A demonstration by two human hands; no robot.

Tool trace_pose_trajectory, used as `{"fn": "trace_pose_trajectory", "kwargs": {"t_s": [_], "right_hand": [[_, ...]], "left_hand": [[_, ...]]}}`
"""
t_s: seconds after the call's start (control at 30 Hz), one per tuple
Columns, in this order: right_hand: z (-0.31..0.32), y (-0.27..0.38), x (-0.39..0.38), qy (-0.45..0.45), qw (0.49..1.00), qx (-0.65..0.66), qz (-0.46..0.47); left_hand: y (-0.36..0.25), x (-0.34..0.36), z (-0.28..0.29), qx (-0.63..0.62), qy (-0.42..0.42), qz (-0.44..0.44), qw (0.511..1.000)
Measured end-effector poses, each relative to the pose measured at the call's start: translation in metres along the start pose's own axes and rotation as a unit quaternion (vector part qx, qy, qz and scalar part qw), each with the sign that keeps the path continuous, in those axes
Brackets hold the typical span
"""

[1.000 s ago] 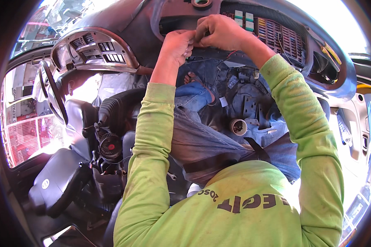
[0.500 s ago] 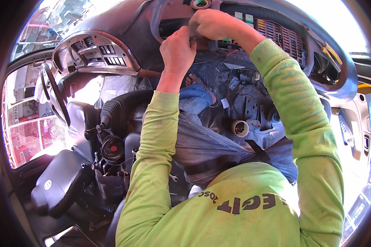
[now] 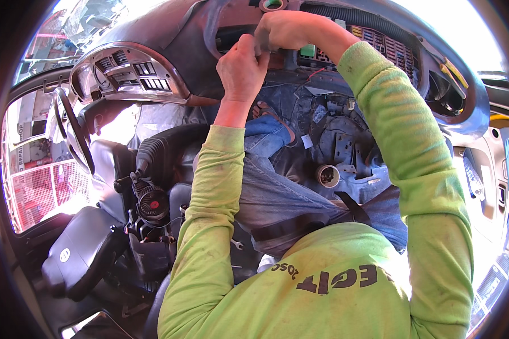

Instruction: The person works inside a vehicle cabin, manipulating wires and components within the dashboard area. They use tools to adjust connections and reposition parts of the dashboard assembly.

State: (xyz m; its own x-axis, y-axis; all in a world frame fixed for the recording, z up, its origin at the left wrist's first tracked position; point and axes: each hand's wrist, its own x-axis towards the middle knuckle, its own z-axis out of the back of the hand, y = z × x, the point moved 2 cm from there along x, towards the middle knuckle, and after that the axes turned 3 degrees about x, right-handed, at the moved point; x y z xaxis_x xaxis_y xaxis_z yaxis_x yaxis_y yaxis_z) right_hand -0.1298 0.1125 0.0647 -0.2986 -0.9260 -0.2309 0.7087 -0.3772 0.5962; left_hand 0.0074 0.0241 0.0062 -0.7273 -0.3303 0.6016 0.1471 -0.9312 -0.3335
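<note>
Both hands are raised to the dashboard [image 3: 192, 62], meeting at the front of its open recess [image 3: 227, 37]. The left hand [image 3: 240, 72] comes up from below with its fingers curled; the right hand [image 3: 291, 33] arches over from the right, its fingers bent down to meet the left ones. Whether the fingers grasp anything I cannot tell – the knuckles hide the tips, and the spot between them is probably too small and dark to read anyway.

Just right of the hands is the exposed fuse panel [image 3: 387, 52], partly covered by the right wrist, with a green block [image 3: 307, 51] showing under the forearm. A thin red wire [image 3: 316, 73] hangs below it. A roll of tape [image 3: 273, 5] lies on top of the dashboard, just above the right hand, and a yellow-handled tool [image 3: 454, 74] rests at the dashboard's right end.

Lower down, a white cup [image 3: 328, 176] with dark contents stands near the person's legs – well apart from the hands. A wrench [image 3: 237, 244] lies beside the left sleeve [image 3: 212, 192].
</note>
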Motion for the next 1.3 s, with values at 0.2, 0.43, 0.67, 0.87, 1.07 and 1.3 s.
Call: {"fn": "trace_pose_trajectory", "kwargs": {"t_s": [0.2,0.43,0.67,0.87,1.07,1.3], "right_hand": [[-0.003,-0.011,-0.010,-0.093,0.994,0.026,0.047],[-0.012,-0.015,-0.022,-0.175,0.979,0.098,0.031],[-0.022,-0.018,-0.027,-0.242,0.965,0.097,0.018],[-0.026,-0.022,-0.026,-0.268,0.950,0.149,0.065],[-0.023,-0.027,-0.026,-0.245,0.952,0.167,0.075],[-0.022,-0.031,-0.025,-0.199,0.946,0.226,0.120]], "left_hand": [[0.005,0.003,0.003,-0.035,0.009,0.004,0.999],[0.008,0.008,0.009,-0.130,0.073,0.087,0.985],[0.004,0.008,0.004,-0.159,0.120,0.081,0.977],[0.009,0.008,-0.002,-0.194,0.096,0.069,0.974],[0.011,0.011,-0.004,-0.186,0.083,0.049,0.978],[0.003,0.011,-0.003,-0.083,0.118,0.056,0.988]]}}
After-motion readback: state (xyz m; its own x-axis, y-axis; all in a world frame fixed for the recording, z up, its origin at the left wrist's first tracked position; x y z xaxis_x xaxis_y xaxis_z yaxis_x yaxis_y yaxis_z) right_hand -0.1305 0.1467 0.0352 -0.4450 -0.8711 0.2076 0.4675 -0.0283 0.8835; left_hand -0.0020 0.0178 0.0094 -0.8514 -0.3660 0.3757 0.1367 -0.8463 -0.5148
